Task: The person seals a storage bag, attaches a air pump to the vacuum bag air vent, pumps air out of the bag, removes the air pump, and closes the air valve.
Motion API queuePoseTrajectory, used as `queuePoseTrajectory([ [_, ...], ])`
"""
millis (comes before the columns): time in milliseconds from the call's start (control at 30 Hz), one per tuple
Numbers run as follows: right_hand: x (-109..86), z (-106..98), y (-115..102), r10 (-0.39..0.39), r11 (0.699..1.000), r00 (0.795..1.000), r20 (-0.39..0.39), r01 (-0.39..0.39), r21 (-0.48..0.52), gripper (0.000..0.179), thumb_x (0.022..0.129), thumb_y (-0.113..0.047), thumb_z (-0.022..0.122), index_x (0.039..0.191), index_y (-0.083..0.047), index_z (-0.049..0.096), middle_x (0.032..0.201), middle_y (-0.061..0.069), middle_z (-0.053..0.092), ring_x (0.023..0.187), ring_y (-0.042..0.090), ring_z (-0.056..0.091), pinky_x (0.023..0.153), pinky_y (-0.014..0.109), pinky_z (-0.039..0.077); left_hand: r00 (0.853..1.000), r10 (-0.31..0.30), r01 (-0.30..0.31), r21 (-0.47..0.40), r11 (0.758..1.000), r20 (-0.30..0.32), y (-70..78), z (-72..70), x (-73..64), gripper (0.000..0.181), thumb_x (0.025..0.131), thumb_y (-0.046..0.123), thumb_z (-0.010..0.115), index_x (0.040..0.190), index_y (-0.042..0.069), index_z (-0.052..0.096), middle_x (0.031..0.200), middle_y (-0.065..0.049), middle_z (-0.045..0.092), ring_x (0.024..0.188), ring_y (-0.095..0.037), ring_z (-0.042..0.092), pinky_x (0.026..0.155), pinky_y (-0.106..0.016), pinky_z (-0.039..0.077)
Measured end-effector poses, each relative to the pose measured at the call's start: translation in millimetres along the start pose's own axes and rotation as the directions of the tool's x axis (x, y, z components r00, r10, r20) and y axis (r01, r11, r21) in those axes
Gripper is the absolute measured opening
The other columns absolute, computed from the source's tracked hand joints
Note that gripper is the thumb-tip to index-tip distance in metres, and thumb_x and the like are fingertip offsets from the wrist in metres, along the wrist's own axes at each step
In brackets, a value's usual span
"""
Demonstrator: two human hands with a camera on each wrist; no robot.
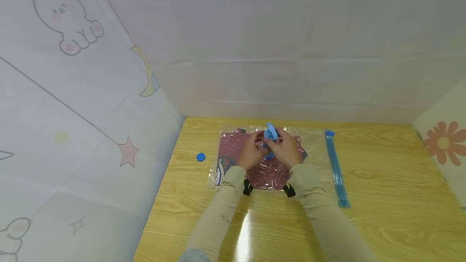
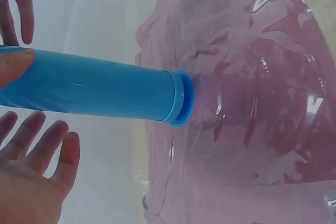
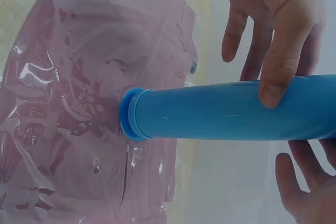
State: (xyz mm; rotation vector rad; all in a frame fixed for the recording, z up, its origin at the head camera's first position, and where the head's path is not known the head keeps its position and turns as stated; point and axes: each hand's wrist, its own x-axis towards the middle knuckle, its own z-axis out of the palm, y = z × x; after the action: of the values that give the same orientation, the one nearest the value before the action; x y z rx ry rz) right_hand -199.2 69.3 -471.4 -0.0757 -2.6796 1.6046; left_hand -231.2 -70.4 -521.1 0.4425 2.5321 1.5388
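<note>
A blue hand pump stands upright on a clear vacuum storage bag, its flanged base right at the plastic. Inside the bag lies a pink garment, wrinkled under the film. My left hand holds the pump's tube from the left, its thumb against the tube. From the other side my right hand grips the tube, with the thumb laid across it. Several fingers of each hand reach beside or behind the tube, partly hidden by it.
A round blue cap lies on the wooden table left of the bag. Along the bag's right side runs a blue zip seal with a slider at its far end. Patterned cloth walls border the table.
</note>
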Motion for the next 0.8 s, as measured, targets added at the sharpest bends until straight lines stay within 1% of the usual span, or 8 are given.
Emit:
queuePoseTrajectory([
  [133, 0.5, -1.6, -0.3, 0.008, 1.000, 0.999, 0.036, -0.008, -0.005, 0.054, 0.094, -0.025, 0.061, 0.144, -0.011, 0.044, 0.138, 0.019, 0.053, 0.126, 0.039, 0.052, 0.098, 0.056, 0.048, 0.999, 0.023, -0.022, -0.009, 1.000, 0.027, 1.4, 0.0, 0.3, 0.065, 0.088, 0.016, 0.070, 0.145, 0.011, 0.040, 0.142, -0.009, 0.052, 0.127, -0.027, 0.053, 0.102, -0.044, 0.048],
  [233, 0.9, -3.0, -0.8, 0.018, 1.000, 0.998, 0.052, -0.018, 0.011, 0.057, 0.095, -0.023, 0.060, 0.147, -0.011, 0.040, 0.143, 0.020, 0.049, 0.129, 0.040, 0.049, 0.101, 0.056, 0.045, 0.999, 0.017, -0.017, 0.000, 1.000, 0.035, 2.8, 2.7, -0.1, 0.065, 0.089, 0.015, 0.069, 0.147, 0.010, 0.038, 0.143, -0.010, 0.051, 0.127, -0.027, 0.054, 0.102, -0.041, 0.048],
  [400, -0.8, -3.2, -0.7, 0.022, 0.999, 0.998, 0.058, -0.024, 0.040, 0.059, 0.094, -0.022, 0.060, 0.149, -0.016, 0.038, 0.145, 0.020, 0.046, 0.129, 0.040, 0.049, 0.101, 0.055, 0.046, 1.000, -0.003, 0.002, 0.061, 0.998, 0.017, 1.2, 7.8, -1.6, 0.059, 0.091, 0.018, 0.068, 0.144, 0.013, 0.043, 0.140, -0.007, 0.055, 0.125, -0.023, 0.056, 0.100, -0.035, 0.050],
  [533, -2.5, -1.6, -0.5, 0.018, 0.997, 0.999, 0.050, -0.022, 0.076, 0.059, 0.094, -0.021, 0.060, 0.148, -0.017, 0.039, 0.145, 0.020, 0.046, 0.129, 0.040, 0.049, 0.101, 0.054, 0.046, 1.000, -0.021, 0.021, 0.068, 0.997, -0.001, -0.8, 9.6, -3.3, 0.052, 0.091, 0.021, 0.067, 0.139, 0.015, 0.048, 0.136, -0.005, 0.058, 0.125, -0.021, 0.056, 0.100, -0.036, 0.050],
  [600, -3.0, -0.5, -1.0, 0.026, 0.996, 0.999, 0.042, -0.030, 0.085, 0.059, 0.094, -0.025, 0.061, 0.148, -0.017, 0.038, 0.145, 0.019, 0.046, 0.129, 0.040, 0.049, 0.101, 0.054, 0.047, 1.000, -0.017, 0.018, 0.052, 0.998, -0.015, -0.9, 10.3, -3.7, 0.052, 0.091, 0.021, 0.067, 0.139, 0.014, 0.049, 0.136, -0.006, 0.058, 0.125, -0.022, 0.056, 0.100, -0.039, 0.050],
  [667, -3.0, 1.1, -1.6, 0.035, 0.995, 0.999, 0.027, -0.037, 0.090, 0.061, 0.094, -0.030, 0.062, 0.148, -0.015, 0.037, 0.144, 0.019, 0.046, 0.128, 0.039, 0.050, 0.100, 0.053, 0.047, 0.999, -0.012, 0.014, 0.043, 0.999, -0.044, -0.8, 11.8, -3.9, 0.051, 0.091, 0.022, 0.068, 0.137, 0.013, 0.049, 0.135, -0.007, 0.058, 0.123, -0.023, 0.056, 0.099, -0.040, 0.050],
  [733, -3.0, 3.1, -2.2, 0.050, 0.994, 0.999, -0.002, -0.050, 0.100, 0.065, 0.092, -0.037, 0.064, 0.147, -0.013, 0.038, 0.142, 0.018, 0.047, 0.126, 0.038, 0.051, 0.099, 0.052, 0.048, 0.996, -0.014, 0.018, 0.054, 0.998, -0.083, -1.2, 14.1, -4.1, 0.052, 0.090, 0.025, 0.069, 0.136, 0.013, 0.049, 0.132, -0.006, 0.058, 0.120, -0.022, 0.058, 0.098, -0.039, 0.051],
  [800, -2.8, 5.2, -2.3, 0.063, 0.992, 0.997, -0.040, -0.058, 0.115, 0.068, 0.090, -0.042, 0.066, 0.144, -0.010, 0.040, 0.137, 0.017, 0.049, 0.119, 0.036, 0.054, 0.095, 0.049, 0.049, 0.991, -0.015, 0.024, 0.069, 0.997, -0.133, -1.2, 17.2, -4.4, 0.051, 0.088, 0.025, 0.070, 0.134, 0.012, 0.050, 0.128, -0.007, 0.060, 0.115, -0.023, 0.060, 0.095, -0.037, 0.052],
])
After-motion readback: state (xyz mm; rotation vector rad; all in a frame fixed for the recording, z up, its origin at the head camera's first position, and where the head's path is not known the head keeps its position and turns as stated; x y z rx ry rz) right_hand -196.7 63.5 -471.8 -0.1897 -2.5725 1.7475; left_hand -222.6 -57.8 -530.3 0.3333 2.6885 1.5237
